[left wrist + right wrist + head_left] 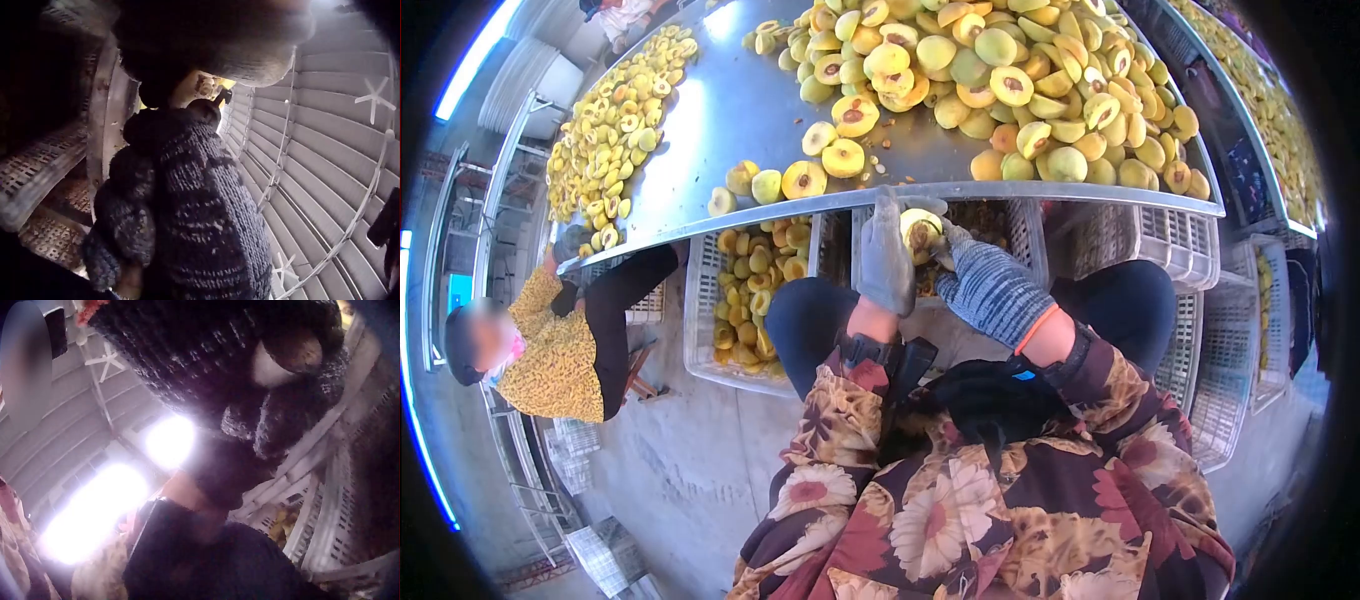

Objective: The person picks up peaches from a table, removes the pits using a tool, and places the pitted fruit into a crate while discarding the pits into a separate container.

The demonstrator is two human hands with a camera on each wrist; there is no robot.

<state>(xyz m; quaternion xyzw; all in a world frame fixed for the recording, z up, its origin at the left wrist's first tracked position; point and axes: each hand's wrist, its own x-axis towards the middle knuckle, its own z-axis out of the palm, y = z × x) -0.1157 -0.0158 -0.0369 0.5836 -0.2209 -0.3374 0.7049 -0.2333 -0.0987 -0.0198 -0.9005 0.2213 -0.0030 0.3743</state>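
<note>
Head view, from where I stand: 1 cut fruit [921, 236], brown at its middle, sits between 2 gloved hands by the table's [840, 203] near edge. The left hand [887, 258] grips it, fingers bent behind; the right hand [997, 292] curls against its side, any tool unclear. Plenty fills 1 crate [735, 377]; a big heap [1000, 75] remains uncrated on top.

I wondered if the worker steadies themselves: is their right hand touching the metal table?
Apart. The head view shows it: the right hand is below the near edge of the metal table, with a crate visible in the gap.
</note>
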